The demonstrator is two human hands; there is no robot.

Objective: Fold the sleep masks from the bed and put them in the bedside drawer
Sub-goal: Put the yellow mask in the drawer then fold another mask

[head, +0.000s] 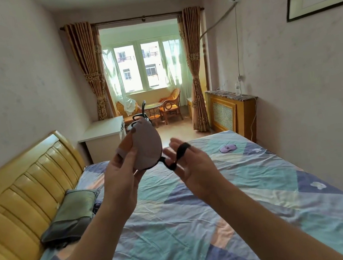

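Grey mask [146, 145] betw. raised hands [120, 176]

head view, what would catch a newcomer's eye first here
First the two raised hands in the centre: the left hand holds a grey sleep mask, folded, and the right hand has its black strap looped over the fingers. Below them spreads the bed with its patchwork sheet, where a purple mask lies near the far right edge. To the left, a yellow headboard stands by a grey pillow.

Left hand [120, 172] pinching, right hand [189, 162] spread
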